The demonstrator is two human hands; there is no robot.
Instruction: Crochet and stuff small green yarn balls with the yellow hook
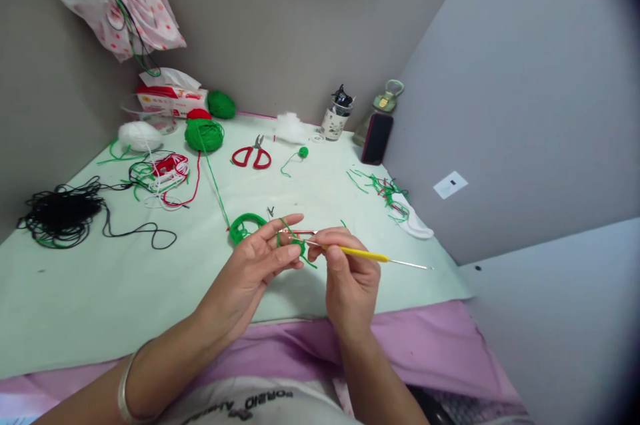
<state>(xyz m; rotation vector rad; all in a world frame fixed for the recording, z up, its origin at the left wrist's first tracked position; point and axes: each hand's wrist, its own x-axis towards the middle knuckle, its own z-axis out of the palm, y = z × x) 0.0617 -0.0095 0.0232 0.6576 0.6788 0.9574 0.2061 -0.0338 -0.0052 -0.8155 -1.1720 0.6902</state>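
Note:
My right hand (351,272) grips a crochet hook (363,254) by its yellow handle, the bare metal end pointing right. The hook's other tip reaches left to a small green crochet piece (299,248), which my left hand (263,257) pinches between thumb and fingers. Green yarn loops over the raised left index finger, and a short tail hangs from the piece. Behind my left hand lies a green ring (245,220), partly hidden by the fingers. A strand of green yarn (214,178) runs from near the ring up to a green yarn ball (204,135).
Red-handled scissors (253,157) lie mid-table, near a small green ball (303,152) and white stuffing (290,127). Black yarn (63,212) and a white yarn ball (140,136) are left. At right stand a phone (377,138) and a cup (335,123), with yarn scraps (385,192) in front.

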